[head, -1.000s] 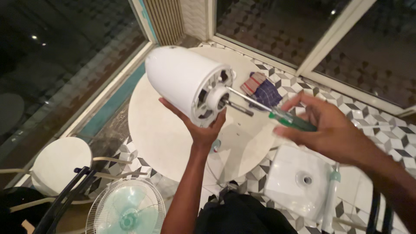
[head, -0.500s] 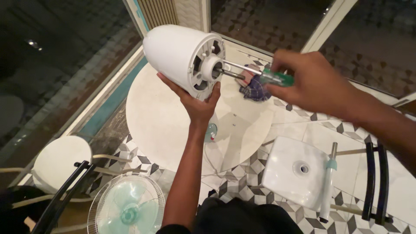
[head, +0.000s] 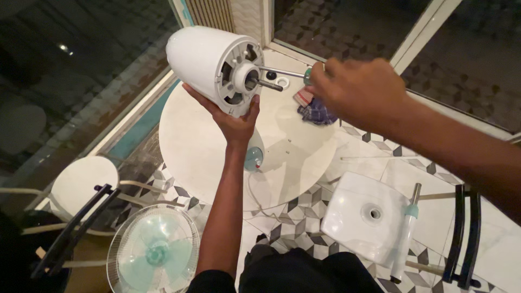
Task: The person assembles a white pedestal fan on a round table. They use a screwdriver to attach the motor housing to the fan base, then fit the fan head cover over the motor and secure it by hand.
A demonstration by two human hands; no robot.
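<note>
Here the left hand (head: 233, 122) cups a white fan motor housing (head: 209, 65) from beneath, at about eleven o'clock in the view, its grip closed around the lower rim so the open face and its shaft point toward three o'clock. The right hand (head: 358, 92) has its grip wrapped tight on the green handle of a screwdriver (head: 282, 72), whose metal shank reaches into the housing's face just beside the shaft.

The housing hangs in the air on one palm only, above the round white bench (head: 217, 157). A hard push on the tool could, I judge, tip it off the hand, or let the tip skid from its seat and scrape the plastic.

At one o'clock on the bench lie a crumpled cloth (head: 315, 113) and a small white ring (head: 282, 82). On the patterned floor, a square white fan base (head: 363, 217) with a pole (head: 406, 233) across it sits at four o'clock, and a fan guard with pale green blades (head: 154, 252) at seven. No container shows contents that I can make out.
</note>
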